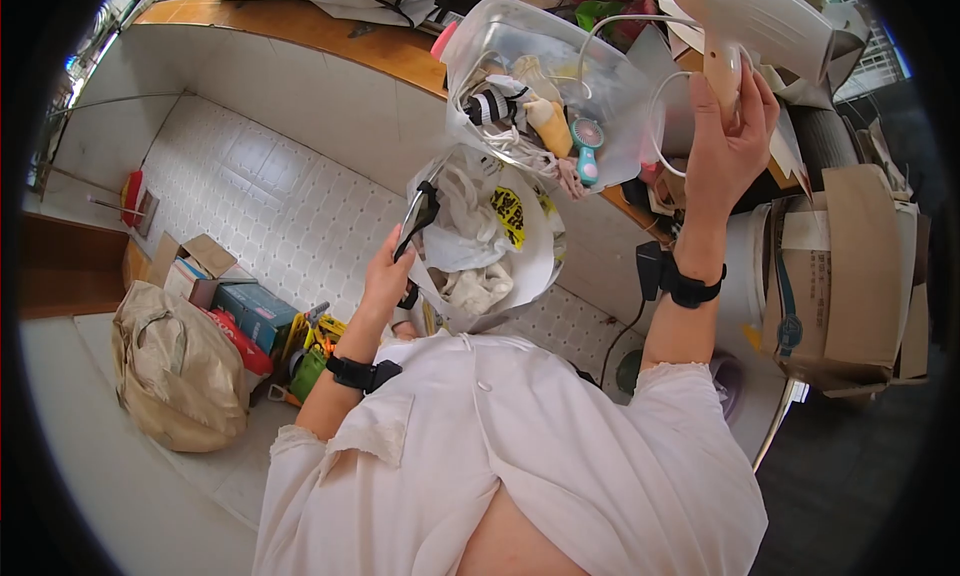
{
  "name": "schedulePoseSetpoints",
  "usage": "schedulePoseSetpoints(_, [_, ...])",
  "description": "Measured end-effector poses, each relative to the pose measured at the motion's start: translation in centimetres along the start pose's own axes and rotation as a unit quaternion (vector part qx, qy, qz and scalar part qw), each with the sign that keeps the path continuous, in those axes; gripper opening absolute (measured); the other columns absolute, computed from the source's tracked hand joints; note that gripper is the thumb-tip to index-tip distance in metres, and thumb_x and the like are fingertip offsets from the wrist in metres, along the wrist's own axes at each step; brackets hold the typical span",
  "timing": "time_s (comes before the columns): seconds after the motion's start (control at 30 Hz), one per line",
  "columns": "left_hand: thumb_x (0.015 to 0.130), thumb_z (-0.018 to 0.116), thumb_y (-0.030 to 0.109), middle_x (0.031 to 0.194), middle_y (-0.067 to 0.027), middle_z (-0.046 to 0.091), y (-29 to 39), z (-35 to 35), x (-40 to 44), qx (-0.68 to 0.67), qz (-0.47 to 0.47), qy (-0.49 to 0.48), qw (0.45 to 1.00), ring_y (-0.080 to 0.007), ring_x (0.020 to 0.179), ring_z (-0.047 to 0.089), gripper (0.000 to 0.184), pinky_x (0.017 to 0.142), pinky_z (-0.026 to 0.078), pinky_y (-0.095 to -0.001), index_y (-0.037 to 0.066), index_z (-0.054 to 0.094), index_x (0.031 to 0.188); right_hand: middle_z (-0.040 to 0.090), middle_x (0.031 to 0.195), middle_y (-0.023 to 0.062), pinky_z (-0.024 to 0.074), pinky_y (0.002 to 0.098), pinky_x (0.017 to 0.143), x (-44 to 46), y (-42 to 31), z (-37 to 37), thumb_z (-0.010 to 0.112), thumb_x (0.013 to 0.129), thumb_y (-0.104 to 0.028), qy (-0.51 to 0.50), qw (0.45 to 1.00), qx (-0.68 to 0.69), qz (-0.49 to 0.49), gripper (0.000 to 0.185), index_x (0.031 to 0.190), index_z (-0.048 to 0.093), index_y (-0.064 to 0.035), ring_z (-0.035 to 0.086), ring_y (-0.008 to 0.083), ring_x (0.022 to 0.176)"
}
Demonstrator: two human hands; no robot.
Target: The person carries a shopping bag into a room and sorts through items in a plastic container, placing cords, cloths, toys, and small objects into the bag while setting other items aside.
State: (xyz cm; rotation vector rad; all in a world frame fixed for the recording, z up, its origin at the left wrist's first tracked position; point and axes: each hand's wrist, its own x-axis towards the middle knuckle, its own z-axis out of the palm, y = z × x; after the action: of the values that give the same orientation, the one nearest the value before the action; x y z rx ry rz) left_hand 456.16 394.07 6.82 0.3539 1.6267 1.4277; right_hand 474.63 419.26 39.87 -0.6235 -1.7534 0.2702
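Room above bag (543, 266); cord (640, 17) over bin (622, 126)

One head-worn camera — facing forward and down, close over wearer's shirt (580, 426).

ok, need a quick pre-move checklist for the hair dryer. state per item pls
1. Right hand grips the hair dryer by its handle: ok.
2. White cord gathered: not ok; it loops loosely beside the right hand and arcs over the clear bin.
3. Left hand free: not ok; it holds a dark item at the white bag.
4. White bag's mouth open: ok; plastic and cloth show inside.
5. Clear bin emptied: not ok; a small handheld fan and other items lie in it.
6. Plug end loose and untangled: cannot tell; I can't make it out.
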Motion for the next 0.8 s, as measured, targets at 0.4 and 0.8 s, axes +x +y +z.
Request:
schedulePoseSetpoints(0.4, [0.100, 0.062, 0.017, 0.077, 0.0028, 0.055, 0.2, -0.1, 0.7, 0.005, -0.014, -0.011, 1.000, -0.0074, 0.057, 0.049, 0.059, 0.051, 0.044, -0.0267, 0.014, 0.046, 0.157, 0.060, 0.125, 0.0020, 0.0466, 0.0222, 0.090, -5.7, -0.6, -11.5, 0.074, 0.097, -0.015, 0.010, 0.988, 0.039, 0.149, 0.043, 0.134, 0.062, 0.0028, 0.058, 0.0074, 0.104])
schedulePoseSetpoints(0.8, [0.101, 0.061, 0.013, 0.092, 0.0053, 0.061, 0.4, -0.2, -0.9, 0.006, -0.009, -0.013, 1.000, -0.0040, 0.066, 0.052, 0.052, 0.053, 0.043, -0.0229, 0.017, 0.052, 0.153, 0.069, 0.111, 0.0022, 0.0481, 0.0257, 0.087, -9.7, 14.1, 7.0, 0.074, 0.095, -0.020, -0.229, 0.916, 0.180, 0.275, 0.044, 0.130, 0.064, 0.0036, 0.060, 0.0090, 0.095])
